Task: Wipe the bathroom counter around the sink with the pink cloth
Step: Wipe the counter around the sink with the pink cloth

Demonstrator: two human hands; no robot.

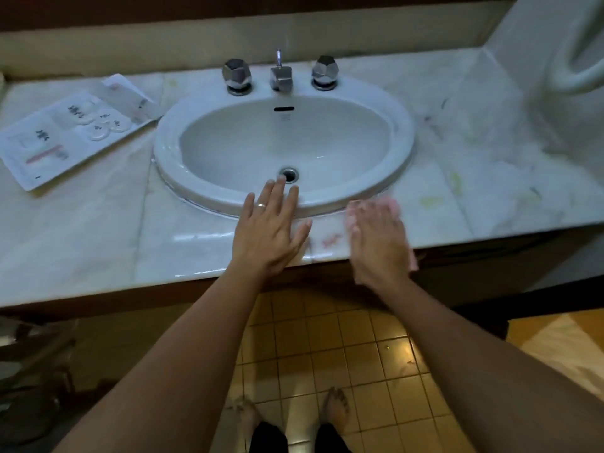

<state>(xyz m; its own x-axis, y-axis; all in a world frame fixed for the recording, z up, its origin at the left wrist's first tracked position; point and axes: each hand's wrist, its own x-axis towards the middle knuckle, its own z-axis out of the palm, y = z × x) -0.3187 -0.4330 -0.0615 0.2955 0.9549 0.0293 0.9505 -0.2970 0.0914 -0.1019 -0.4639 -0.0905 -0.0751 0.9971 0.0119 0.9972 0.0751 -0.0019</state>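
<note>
A white oval sink (pixel 170 148) is set into a pale marble counter (pixel 98 230). My right hand (pixel 379 243) presses flat on the pink cloth (pixel 390 204) on the counter strip just in front of the sink's right side; the cloth shows at my fingertips and at the counter edge beside my palm. My left hand (pixel 271 223) lies flat with fingers spread, holding nothing, over the sink's front rim and the counter edge. A ring is on one finger. The right hand is blurred.
A white tray (pixel 19 158) with small toiletry packets sits on the counter at the left. Chrome faucet (pixel 280 76) and two knobs stand behind the basin. Faint coloured stains mark the right counter. A white fixture (pixel 572 60) rises at the far right. Yellow tiled floor lies below.
</note>
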